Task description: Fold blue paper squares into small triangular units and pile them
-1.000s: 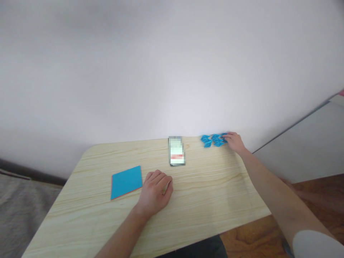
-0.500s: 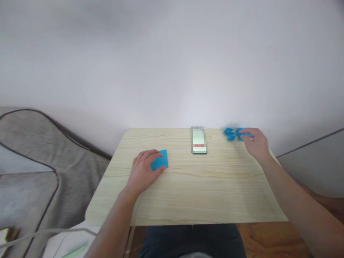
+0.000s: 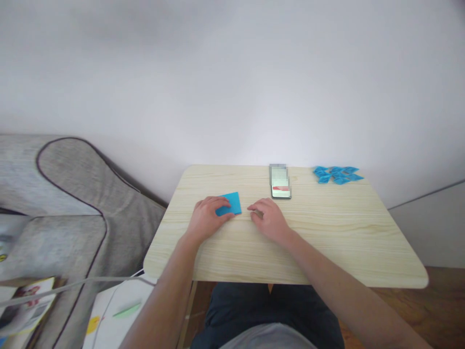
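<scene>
A pad of square blue paper (image 3: 233, 201) lies on the table, left of its middle. My left hand (image 3: 210, 214) grips its left part, fingers over the top and thumb along the near edge, so that part is hidden. Just right of the paper hovers my right hand (image 3: 268, 218), fingers curved and thumb a little apart, with nothing visible between them. Several folded blue paper pieces (image 3: 337, 175) lie joined or close together at the far right of the table.
A phone (image 3: 280, 182) with a lit, blurred screen lies on the wooden table (image 3: 327, 232) near the wall. At left stand a grey sofa (image 3: 127, 218), a magazine (image 3: 31, 305) and a white surface with a green item (image 3: 127, 310). A cable (image 3: 90, 279) crosses there.
My right hand has let go of the folded blue pieces and come left, near the paper pad. My left hand still holds the pad. The view has shifted slightly.
</scene>
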